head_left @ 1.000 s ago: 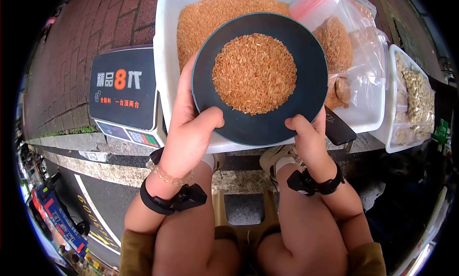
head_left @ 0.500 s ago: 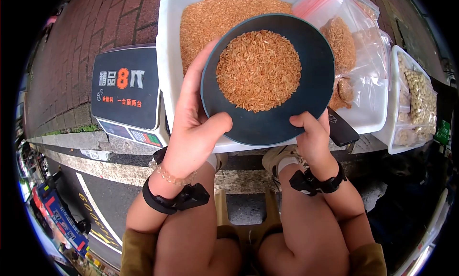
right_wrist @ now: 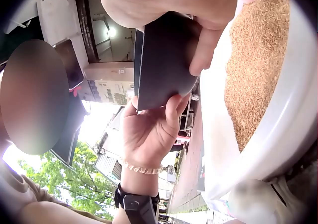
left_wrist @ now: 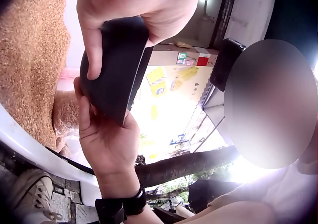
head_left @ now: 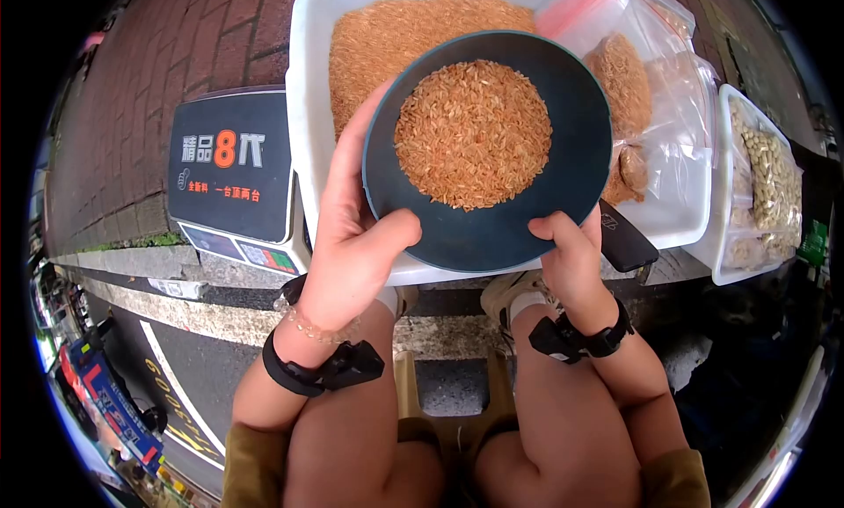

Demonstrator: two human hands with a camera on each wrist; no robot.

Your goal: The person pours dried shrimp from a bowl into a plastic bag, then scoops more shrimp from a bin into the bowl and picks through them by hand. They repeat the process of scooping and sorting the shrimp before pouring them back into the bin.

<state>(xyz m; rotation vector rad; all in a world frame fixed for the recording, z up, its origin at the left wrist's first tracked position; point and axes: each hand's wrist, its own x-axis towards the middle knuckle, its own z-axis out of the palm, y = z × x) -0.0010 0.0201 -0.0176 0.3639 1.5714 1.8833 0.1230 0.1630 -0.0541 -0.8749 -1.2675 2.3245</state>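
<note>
Between both hands is a dark blue-green round bowl, held over the front of a white bin. A mound of reddish-brown rice lies in it, nearer its far side. My left hand grips the bowl's left side, thumb over the near rim and fingers underneath. Opposite it, my right hand grips the right side in the same way. In the left wrist view, fingers of both hands curve under the bowl. The right wrist view shows the bowl's underside too.
Loose rice fills the bin's left part. Clear plastic bags, some with rice, lie at its right. A scale stands left, a black phone-like object by the right hand, and a tub of bagged pale pieces farther right.
The bowl first shifts right and tilts slightly, then comes back a little left and toward me. Its rice slides a little within it. Both hands keep their grip.
</note>
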